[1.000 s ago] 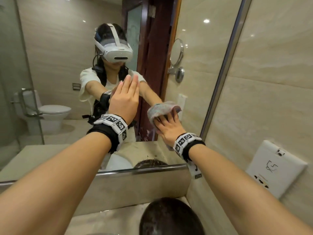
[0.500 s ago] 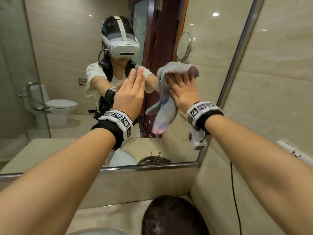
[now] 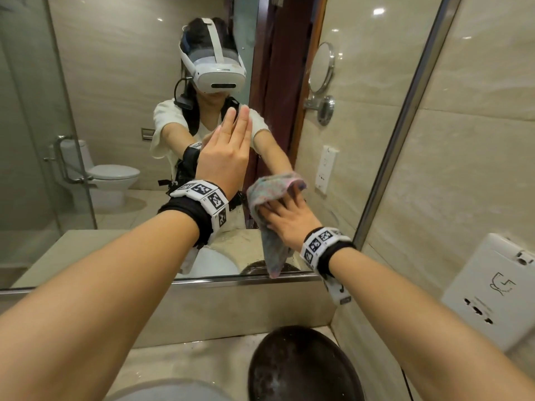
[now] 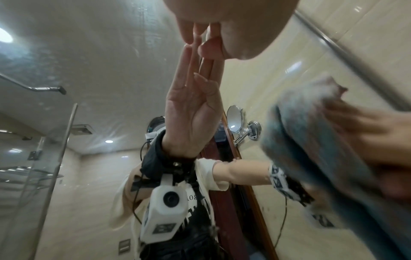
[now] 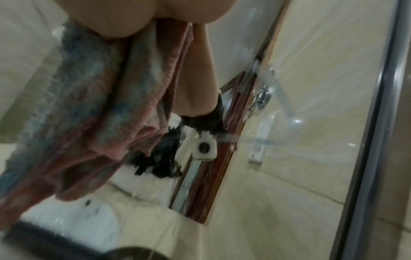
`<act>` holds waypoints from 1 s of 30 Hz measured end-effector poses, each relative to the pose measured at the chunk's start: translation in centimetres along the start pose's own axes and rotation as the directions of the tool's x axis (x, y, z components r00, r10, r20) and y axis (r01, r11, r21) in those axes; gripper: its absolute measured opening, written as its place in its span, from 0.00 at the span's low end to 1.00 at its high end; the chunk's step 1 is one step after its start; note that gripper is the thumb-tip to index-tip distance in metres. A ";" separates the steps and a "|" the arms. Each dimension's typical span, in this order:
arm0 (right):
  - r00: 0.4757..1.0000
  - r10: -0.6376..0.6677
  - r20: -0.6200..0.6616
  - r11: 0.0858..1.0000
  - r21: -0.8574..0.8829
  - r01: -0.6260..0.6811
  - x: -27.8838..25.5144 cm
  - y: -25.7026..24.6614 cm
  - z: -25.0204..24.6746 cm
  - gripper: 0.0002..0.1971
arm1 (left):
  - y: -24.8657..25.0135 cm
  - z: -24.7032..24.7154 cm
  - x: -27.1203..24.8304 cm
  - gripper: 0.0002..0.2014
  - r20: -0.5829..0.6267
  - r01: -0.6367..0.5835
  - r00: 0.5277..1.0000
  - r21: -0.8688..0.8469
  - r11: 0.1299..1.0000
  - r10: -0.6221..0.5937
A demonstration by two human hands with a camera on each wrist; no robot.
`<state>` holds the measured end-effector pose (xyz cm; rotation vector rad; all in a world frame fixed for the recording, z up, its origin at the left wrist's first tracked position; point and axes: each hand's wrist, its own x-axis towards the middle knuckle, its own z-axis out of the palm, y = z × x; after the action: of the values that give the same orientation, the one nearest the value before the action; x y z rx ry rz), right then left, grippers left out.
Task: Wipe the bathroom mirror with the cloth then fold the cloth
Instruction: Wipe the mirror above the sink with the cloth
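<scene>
We have our right hand (image 3: 292,219) spread flat on the mottled blue-and-pink terry cloth (image 3: 273,192), fingers straight, pressing it against the large wall-mounted bathroom mirror (image 3: 115,82) low down and near its right-hand metal frame. The cloth is bunched under the palm, and a loose tail hangs to the mirror's bottom edge — nothing pinches it, so it is likely only the pressure of the flat hand that keeps it up. That suits wiping: a broad palm puts more fabric on the glass than a fist would.

Our left hand (image 3: 225,157) is raised beside it, fingers straight and together, holding nothing. The left wrist view shows the fingertips (image 4: 189,39) meeting their own reflection, so they touch the glass — most likely a brace while we lean over the counter.

The right wrist view is blurred, which suggests the wiping stroke is under way, and streaks of water show on the glass beside the cloth. We judge the wiping unfinished; folding has not begun.

Below us sit a dark round basin (image 3: 301,366) and, on the beige tiled side wall, a white socket plate (image 3: 489,290). The hanging tail could drag into the wet basin if we sweep lower.
</scene>
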<state>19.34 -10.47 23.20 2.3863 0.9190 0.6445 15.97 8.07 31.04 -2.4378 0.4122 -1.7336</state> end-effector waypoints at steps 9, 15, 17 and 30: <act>0.909 -0.395 0.135 0.880 -0.230 0.416 -1.6 0.0 2.1 0.25 | -0.2 0.0 0.0 0.26 0.052 -0.022 0.998 0.039 0.999 0.020; 0.983 0.003 -0.186 0.995 -0.097 -0.021 -2.4 7.7 -2.9 0.28 | -0.2 0.2 0.1 0.25 0.111 0.024 0.994 -0.014 1.000 -0.022; 0.959 0.135 -0.249 0.989 -0.030 -0.147 -2.7 10.1 -5.0 0.30 | -0.3 0.3 0.1 0.27 0.194 0.059 0.980 -0.049 0.997 -0.048; 0.732 0.551 -0.400 0.834 0.219 -0.507 -1.8 8.2 -6.3 0.28 | -0.2 0.0 0.4 0.25 0.218 0.022 0.976 -0.109 0.994 0.002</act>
<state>18.39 -15.28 32.45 2.6503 0.4055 1.4545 16.15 8.14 31.46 -2.6750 0.4828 -1.4613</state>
